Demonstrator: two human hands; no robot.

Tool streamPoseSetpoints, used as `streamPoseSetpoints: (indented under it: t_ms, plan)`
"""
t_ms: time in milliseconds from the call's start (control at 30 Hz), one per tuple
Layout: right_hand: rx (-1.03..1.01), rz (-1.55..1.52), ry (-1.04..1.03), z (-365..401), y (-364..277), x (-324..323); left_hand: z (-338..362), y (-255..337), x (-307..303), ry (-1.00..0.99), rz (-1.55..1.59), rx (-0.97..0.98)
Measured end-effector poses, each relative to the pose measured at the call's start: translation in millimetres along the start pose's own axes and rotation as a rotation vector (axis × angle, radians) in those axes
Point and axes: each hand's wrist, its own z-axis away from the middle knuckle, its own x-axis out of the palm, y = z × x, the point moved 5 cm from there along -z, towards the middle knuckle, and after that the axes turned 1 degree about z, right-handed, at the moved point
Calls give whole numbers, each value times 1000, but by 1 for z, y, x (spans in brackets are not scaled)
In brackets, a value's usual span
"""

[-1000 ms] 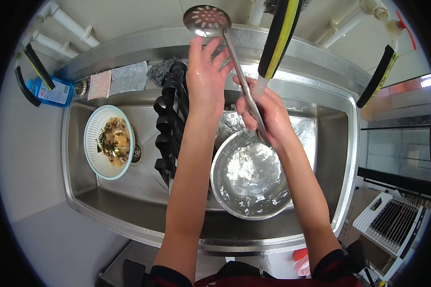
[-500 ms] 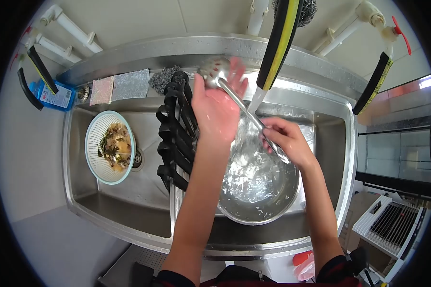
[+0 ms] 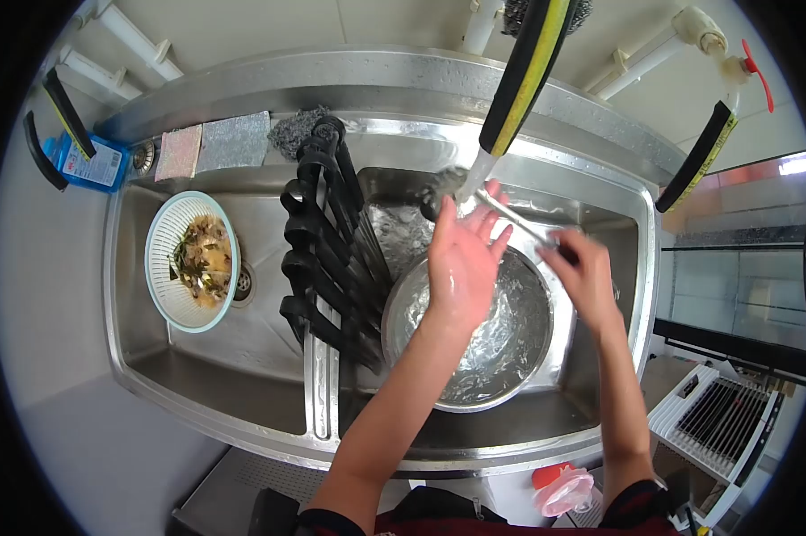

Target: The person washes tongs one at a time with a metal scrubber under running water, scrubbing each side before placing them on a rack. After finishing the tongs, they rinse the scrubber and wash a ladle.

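Observation:
A metal slotted spoon [image 3: 521, 221] lies slantwise over the right basin, its head blurred by motion near the stream from the black and yellow hose [image 3: 526, 76]. My right hand [image 3: 583, 275] pinches the spoon near its handle end. My left hand [image 3: 464, 272] is wet and palm up, fingers spread just below the spoon's shaft, overlapping it in this view. Beneath both hands stands a steel bowl [image 3: 533, 362] full of rippling water. Several black-handled utensils [image 3: 318, 241] lean over the divider to the left of my left hand.
In the left basin sits a pale blue strainer basket [image 3: 163, 290] with food scraps, beside the drain [image 3: 243, 282]. Along the back ledge lie a steel wool scrubber [image 3: 298, 132], a grey cloth [image 3: 234, 141] and a pink cloth [image 3: 179, 153]. A blue bottle [image 3: 93, 163] stands at the far left.
My left hand has moved right and down, from beside the spoon's head to under its shaft. My right hand has shifted right with the spoon, whose head has dropped under the stream.

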Motion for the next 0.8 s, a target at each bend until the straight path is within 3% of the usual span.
streamPoseSetpoints:
  t_ms: [33,133,267,400,500,533,600,667,733,767,800]
  plan:
    - [-149,35,52,-19,4,3,2,1,-5,3,1,0]
    - [-248,195,-33,-80,11,16,19,9,-36,236,-146,95]
    - [-359,144,-45,-126,23,44,69,12,-65,363,-311,143]
    - [-402,213,-43,-134,31,57,127,11,-86,433,-686,130]
    - [-486,268,159,-117,22,46,164,13,-104,418,-909,94]
    - [-480,268,152,-106,20,44,177,16,-107,501,-995,156]
    - [-346,166,376,-68,24,23,201,17,-117,628,-1058,197]
    - [-57,-8,401,-19,52,22,214,10,-134,729,-902,86]
    - [331,-176,291,34,101,38,214,3,-149,818,-736,-12]
    - [601,-383,161,60,127,57,208,-1,-157,873,-599,-96]
    - [736,-693,-13,82,134,81,203,-4,-166,924,-463,-180]
